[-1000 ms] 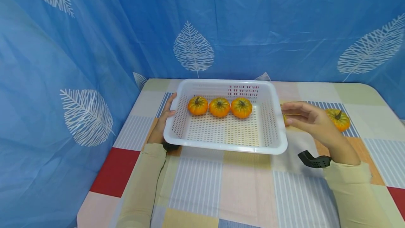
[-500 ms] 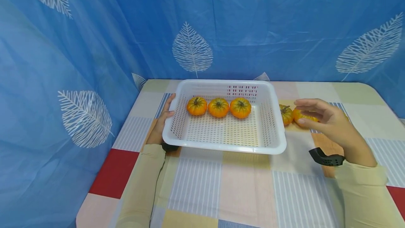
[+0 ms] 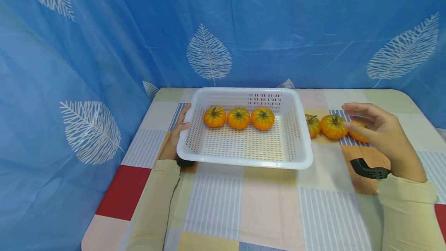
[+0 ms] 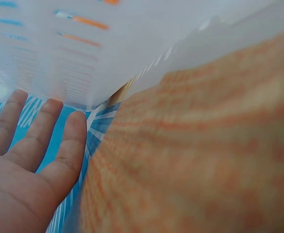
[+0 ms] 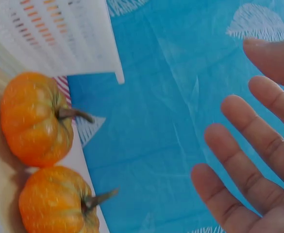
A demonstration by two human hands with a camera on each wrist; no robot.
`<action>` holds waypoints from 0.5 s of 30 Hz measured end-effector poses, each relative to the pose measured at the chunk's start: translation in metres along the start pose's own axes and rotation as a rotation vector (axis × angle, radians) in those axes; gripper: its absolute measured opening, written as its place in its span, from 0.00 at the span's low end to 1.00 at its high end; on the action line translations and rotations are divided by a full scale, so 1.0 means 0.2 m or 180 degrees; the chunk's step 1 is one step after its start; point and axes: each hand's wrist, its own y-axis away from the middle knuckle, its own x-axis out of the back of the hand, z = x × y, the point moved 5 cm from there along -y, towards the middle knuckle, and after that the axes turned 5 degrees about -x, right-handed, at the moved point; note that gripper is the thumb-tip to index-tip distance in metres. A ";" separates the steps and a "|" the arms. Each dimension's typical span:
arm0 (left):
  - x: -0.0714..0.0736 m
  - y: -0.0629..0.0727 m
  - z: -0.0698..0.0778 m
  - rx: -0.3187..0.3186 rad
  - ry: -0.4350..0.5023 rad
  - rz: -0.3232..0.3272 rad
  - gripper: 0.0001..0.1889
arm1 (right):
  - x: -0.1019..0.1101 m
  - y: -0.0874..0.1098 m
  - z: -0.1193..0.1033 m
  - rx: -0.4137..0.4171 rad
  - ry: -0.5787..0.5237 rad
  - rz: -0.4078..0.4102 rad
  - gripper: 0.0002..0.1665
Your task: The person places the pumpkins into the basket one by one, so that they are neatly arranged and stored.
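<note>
A white plastic basket [image 3: 244,162] sits on the table with three small orange pumpkins [image 3: 238,118] in a row inside it. My left hand [image 3: 174,138] rests along the basket's left side; the left wrist view shows its fingers [image 4: 66,150] straight, close to the slotted wall. Right of the basket, three more pumpkins [image 3: 333,126] line up on the table. Over the rightmost pumpkin [image 3: 359,136] hovers my right hand [image 3: 383,131], partly covering it. Its fingers [image 5: 248,170] are spread and relaxed with nothing between them, as the right wrist view shows.
A patchwork checked cloth [image 3: 268,208] covers the table. Behind and to the left hangs a blue curtain [image 3: 139,30] with white leaf prints. Black wrist cameras [image 3: 369,170] are strapped near the hands.
My right hand has moved right, from the pumpkin beside the basket past the middle one to the rightmost, uncovering the first two. The left hand and basket have stayed in place.
</note>
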 end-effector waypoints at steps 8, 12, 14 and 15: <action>0.00 -0.01 0.00 -0.0178 0.0117 -0.0185 0.37 | 0.09 0.00 0.08 -0.0261 0.0191 0.0634 0.27; 0.00 -0.01 0.00 -0.0225 0.0175 -0.0249 0.37 | 0.13 0.01 0.13 -0.0487 0.0250 0.0910 0.23; -0.01 -0.01 0.00 -0.0215 0.0174 -0.0247 0.37 | 0.15 0.02 0.15 -0.0560 0.0233 0.1026 0.22; 0.00 -0.01 0.00 -0.0189 0.0158 -0.0219 0.37 | 0.16 0.02 0.16 -0.0588 0.0209 0.1078 0.22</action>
